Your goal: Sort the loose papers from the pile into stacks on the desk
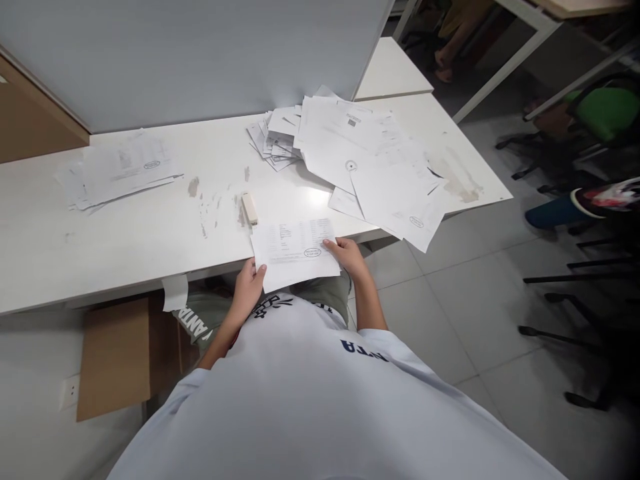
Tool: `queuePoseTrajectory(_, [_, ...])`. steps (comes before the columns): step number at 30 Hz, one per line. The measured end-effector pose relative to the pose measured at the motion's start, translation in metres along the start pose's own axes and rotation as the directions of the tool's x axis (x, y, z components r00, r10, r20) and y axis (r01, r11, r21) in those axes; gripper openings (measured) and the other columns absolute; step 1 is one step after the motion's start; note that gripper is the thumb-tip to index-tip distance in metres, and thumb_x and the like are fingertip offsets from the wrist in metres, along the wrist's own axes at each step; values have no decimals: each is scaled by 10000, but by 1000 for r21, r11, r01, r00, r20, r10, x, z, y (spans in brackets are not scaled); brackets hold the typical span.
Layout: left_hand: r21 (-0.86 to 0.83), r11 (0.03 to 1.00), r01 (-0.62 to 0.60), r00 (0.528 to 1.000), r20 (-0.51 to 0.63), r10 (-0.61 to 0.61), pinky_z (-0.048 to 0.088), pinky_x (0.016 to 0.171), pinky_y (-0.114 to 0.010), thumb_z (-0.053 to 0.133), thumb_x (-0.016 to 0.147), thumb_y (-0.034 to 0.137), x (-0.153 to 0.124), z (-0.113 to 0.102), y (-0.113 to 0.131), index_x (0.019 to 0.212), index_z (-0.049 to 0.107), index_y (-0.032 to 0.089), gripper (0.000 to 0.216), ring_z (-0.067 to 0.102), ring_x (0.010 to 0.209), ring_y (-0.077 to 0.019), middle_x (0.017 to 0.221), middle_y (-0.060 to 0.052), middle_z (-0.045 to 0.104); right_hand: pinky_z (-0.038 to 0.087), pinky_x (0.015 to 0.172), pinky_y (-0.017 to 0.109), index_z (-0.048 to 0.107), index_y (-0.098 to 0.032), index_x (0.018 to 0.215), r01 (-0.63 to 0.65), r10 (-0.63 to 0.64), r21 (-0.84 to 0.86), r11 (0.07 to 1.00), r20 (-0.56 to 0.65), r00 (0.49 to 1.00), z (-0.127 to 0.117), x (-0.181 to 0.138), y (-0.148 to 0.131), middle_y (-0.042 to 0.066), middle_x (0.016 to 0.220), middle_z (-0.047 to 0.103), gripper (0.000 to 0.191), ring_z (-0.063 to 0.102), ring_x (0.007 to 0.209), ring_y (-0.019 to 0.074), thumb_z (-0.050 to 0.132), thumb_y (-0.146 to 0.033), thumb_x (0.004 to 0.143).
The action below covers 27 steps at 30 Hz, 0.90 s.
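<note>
A white printed sheet of paper (295, 250) with an oval stamp is held at the desk's front edge, above my lap. My left hand (249, 283) grips its lower left corner, thumb on top. At the right edge my right hand (347, 255) pinches it, the thumb beside the stamp. Whether it is one sheet or several, I cannot tell. Just beyond the paper lies a small cream-coloured stapler-like block (249, 208). To the right, a large loose heap of printed papers (365, 160) spreads over the desk, some overhanging its front edge. A flatter paper stack (120, 167) lies at left.
The white desk (210, 153) has scuffed patches and backs onto a grey partition (220, 60). Under it stands a cardboard box (115, 353). On the tiled floor at right are chair bases (575, 333) and a blue bin (560, 210). Another person's feet (443, 63) show beyond.
</note>
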<state>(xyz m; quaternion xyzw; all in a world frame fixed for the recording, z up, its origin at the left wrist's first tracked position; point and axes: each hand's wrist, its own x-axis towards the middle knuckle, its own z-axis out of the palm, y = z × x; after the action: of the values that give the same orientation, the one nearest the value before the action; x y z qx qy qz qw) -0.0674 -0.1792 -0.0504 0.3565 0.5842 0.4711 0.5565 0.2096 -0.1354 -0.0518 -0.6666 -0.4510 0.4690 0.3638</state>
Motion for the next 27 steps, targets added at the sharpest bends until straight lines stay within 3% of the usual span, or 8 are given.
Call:
queuePoseTrajectory(4, [-3, 1000, 1, 1000, 4, -1, 505, 740, -266, 771, 694, 141, -8, 0, 4, 1032, 686, 191, 352, 695, 853, -231, 896, -77, 748, 407, 571, 268, 545, -194, 686, 85, -86, 54, 995, 13, 996, 1, -3, 3, -11, 655, 577, 423, 499, 633, 146, 672, -597, 705])
queuePoseTrajectory(7, [-89, 992, -86, 994, 53, 91, 510, 870, -281, 778, 687, 142, -14, 0, 10, 1162, 645, 206, 497, 676, 1032, -233, 1107, -104, 723, 509, 719, 336, 633, -192, 942, 166, -173, 129, 978, 44, 984, -1, -9, -1, 44, 895, 701, 407, 617, 819, 212, 685, -531, 723])
queuePoseTrajectory(9, [-77, 977, -201, 978, 41, 205, 481, 960, -285, 778, 696, 150, -12, 2, 14, 1203, 627, 213, 533, 638, 1125, -227, 1218, -111, 679, 527, 804, 381, 639, -199, 1023, 235, -236, 163, 958, -15, 972, -4, -10, -9, 67, 972, 717, 421, 644, 909, 239, 661, -520, 753])
queuePoseTrajectory(13, [99, 906, -411, 911, 9, 413, 442, 1036, -326, 773, 727, 194, 10, 7, 26, 1201, 636, 217, 494, 601, 1141, -246, 1207, -108, 650, 511, 889, 399, 630, -208, 962, 397, -367, 104, 912, -227, 902, -7, 0, -31, 63, 950, 699, 345, 635, 960, 241, 616, -511, 799])
queuePoseTrajectory(17, [236, 790, -566, 812, -4, 583, 403, 1103, -398, 742, 785, 278, 38, 10, 35, 1254, 595, 202, 498, 542, 1241, -275, 1281, -122, 596, 489, 896, 358, 587, -222, 948, 481, -431, 134, 866, -285, 856, 8, 15, -38, 33, 945, 657, 253, 607, 948, 208, 620, -431, 810])
queuePoseTrajectory(22, [381, 507, -773, 591, 144, 794, 514, 944, -385, 523, 966, 336, 46, 12, 43, 1224, 561, 219, 286, 627, 1023, -205, 1070, -85, 636, 477, 817, 320, 498, -236, 790, 511, -399, 356, 782, -344, 850, 32, 22, -41, -24, 772, 561, 175, 571, 800, 165, 624, -357, 794])
queuePoseTrajectory(24, [386, 456, -802, 543, 152, 826, 537, 866, -351, 485, 991, 347, 43, 14, 52, 1175, 582, 225, 241, 638, 958, -188, 1002, -73, 630, 474, 816, 322, 473, -238, 756, 571, -431, 401, 717, -389, 814, 32, 21, -54, -29, 738, 532, 198, 570, 764, 155, 628, -343, 820])
queuePoseTrajectory(27, [358, 447, -819, 496, 52, 867, 537, 882, -352, 521, 978, 410, 43, 21, 69, 1181, 571, 236, 271, 634, 1004, -192, 1065, -81, 608, 475, 829, 333, 472, -245, 767, 652, -499, 394, 647, -428, 754, 27, 20, -76, -22, 758, 530, 209, 580, 779, 157, 648, -336, 833])
